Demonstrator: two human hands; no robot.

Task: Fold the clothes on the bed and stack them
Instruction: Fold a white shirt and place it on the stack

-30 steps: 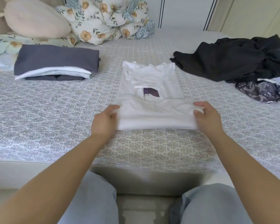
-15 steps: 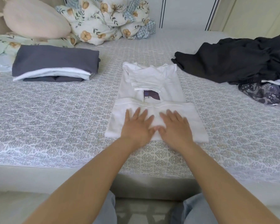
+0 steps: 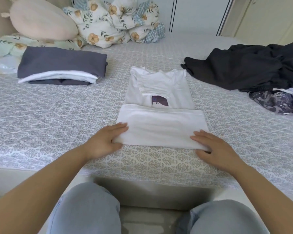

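Shirt: a white t-shirt (image 3: 161, 125) lies at the centre of the bed (image 3: 57, 115), its lower part folded up over itself, a dark printed patch showing above the fold.
Left hand: the left hand (image 3: 105, 142) is at the fold's near corner at 9 o'clock, fingers straight on top, thumb under the edge, pinching the cloth.
Right hand: the right hand (image 3: 215, 149) is at the near corner at 3 o'clock, fingers on top and thumb beneath, gripping the edge likewise.
Folded stack: a grey and white folded stack (image 3: 61, 70) sits at 10 o'clock.
Unfolded pile: dark unfolded clothes (image 3: 249, 68) lie at 2 o'clock, well apart.
Pillows: floral bedding (image 3: 112, 26) and a pink cushion (image 3: 41, 19) rest at 12 o'clock.
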